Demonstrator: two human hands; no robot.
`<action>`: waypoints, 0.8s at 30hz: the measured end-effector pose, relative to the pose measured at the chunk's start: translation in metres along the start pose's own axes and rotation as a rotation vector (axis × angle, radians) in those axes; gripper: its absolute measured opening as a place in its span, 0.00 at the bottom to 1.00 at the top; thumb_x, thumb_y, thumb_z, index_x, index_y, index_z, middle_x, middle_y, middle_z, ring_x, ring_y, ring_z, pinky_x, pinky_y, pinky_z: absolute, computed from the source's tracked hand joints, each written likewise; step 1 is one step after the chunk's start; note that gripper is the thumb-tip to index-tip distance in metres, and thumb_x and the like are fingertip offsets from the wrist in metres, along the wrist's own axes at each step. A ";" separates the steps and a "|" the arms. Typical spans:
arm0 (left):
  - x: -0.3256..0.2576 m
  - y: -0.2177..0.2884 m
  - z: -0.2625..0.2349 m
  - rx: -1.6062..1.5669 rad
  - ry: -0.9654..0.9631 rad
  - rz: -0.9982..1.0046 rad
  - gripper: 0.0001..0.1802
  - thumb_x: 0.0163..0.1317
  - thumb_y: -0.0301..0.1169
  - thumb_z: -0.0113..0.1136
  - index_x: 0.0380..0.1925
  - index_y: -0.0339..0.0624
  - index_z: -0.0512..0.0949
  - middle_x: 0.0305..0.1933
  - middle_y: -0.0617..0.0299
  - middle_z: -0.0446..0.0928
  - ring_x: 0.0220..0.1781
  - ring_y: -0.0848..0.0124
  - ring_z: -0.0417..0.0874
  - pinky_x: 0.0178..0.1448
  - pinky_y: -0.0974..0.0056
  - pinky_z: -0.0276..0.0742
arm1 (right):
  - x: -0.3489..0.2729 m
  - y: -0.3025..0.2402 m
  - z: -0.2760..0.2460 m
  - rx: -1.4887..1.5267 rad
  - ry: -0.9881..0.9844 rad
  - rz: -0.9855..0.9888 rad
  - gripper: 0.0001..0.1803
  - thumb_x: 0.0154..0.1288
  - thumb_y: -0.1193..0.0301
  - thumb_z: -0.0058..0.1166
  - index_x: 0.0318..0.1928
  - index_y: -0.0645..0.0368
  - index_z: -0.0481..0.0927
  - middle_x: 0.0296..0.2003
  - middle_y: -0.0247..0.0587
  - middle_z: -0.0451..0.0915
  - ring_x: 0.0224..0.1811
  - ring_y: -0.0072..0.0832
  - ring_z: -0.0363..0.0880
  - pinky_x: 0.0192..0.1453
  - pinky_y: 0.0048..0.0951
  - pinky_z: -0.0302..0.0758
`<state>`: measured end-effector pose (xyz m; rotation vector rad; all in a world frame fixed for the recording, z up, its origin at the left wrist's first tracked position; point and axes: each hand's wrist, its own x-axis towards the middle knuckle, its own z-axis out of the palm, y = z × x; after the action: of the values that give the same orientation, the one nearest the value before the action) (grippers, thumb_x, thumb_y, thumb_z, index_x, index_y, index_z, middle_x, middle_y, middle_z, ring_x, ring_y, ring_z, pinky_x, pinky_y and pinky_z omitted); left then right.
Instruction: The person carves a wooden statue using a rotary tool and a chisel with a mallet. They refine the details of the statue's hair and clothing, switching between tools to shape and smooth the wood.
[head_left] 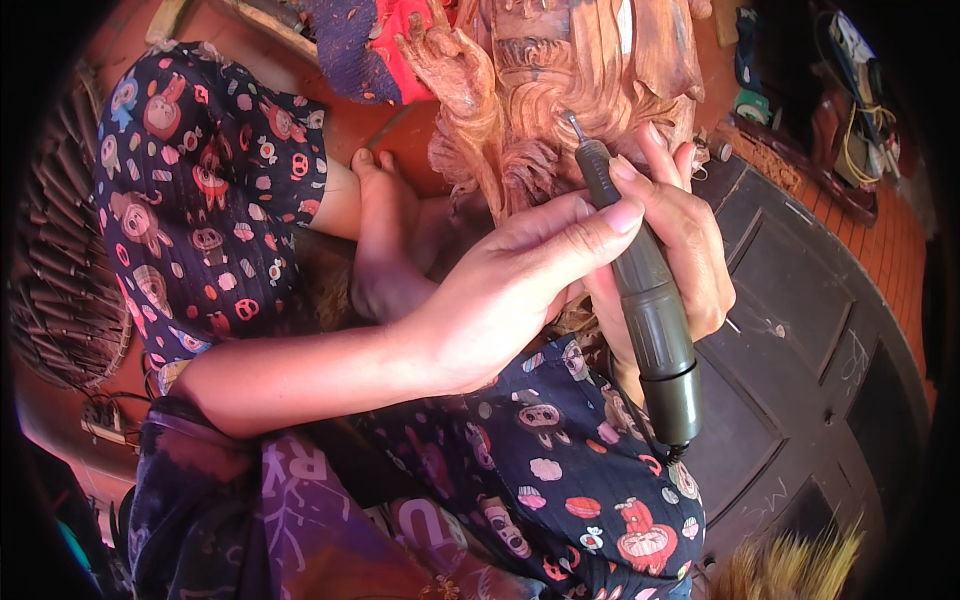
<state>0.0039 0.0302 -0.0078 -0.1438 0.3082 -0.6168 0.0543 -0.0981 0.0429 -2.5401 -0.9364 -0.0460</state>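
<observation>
A reddish-brown carved wooden figure [560, 90] stands between my knees at top centre, with a carved hand and flowing ridged detail. My right hand [680, 240] grips a dark green rotary carving tool [640, 290]; its thin metal bit touches the carving's ridged detail. My left hand [520, 280] reaches across from the left, its fingertips resting on the tool's upper barrel and its palm lying against the lower carving. Both hands steady the tool.
My legs in dark patterned trousers [200, 180] frame the carving, with a bare foot [385, 240] beside it. A dark panelled board [810, 300] lies at right, a woven basket [60, 270] at left, a brush's bristles [790, 570] at bottom right, and clutter with cables [850, 90] at top right.
</observation>
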 end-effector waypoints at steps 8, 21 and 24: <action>0.005 -0.004 0.003 0.014 -0.038 -0.001 0.25 0.75 0.37 0.44 0.66 0.35 0.60 0.66 0.59 0.65 0.68 0.72 0.65 0.69 0.64 0.59 | -0.002 0.008 -0.007 0.079 -0.002 -0.015 0.21 0.50 0.75 0.67 0.45 0.72 0.79 0.41 0.56 0.82 0.55 0.55 0.78 0.65 0.54 0.68; 0.009 -0.001 0.001 0.073 -0.118 0.005 0.23 0.75 0.37 0.43 0.64 0.34 0.62 0.65 0.60 0.66 0.67 0.73 0.65 0.68 0.65 0.59 | 0.001 0.002 0.000 0.105 0.146 0.030 0.23 0.42 0.77 0.71 0.43 0.70 0.83 0.38 0.53 0.83 0.50 0.50 0.82 0.64 0.52 0.71; 0.005 -0.003 0.004 0.034 -0.057 0.039 0.24 0.75 0.36 0.43 0.64 0.34 0.62 0.66 0.59 0.65 0.69 0.72 0.63 0.70 0.64 0.57 | 0.000 0.001 0.005 0.106 0.173 0.030 0.22 0.42 0.76 0.71 0.42 0.70 0.83 0.37 0.53 0.83 0.50 0.50 0.82 0.65 0.52 0.70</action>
<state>0.0075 0.0250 -0.0042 -0.1224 0.2445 -0.5784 0.0543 -0.0974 0.0379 -2.4085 -0.8118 -0.1982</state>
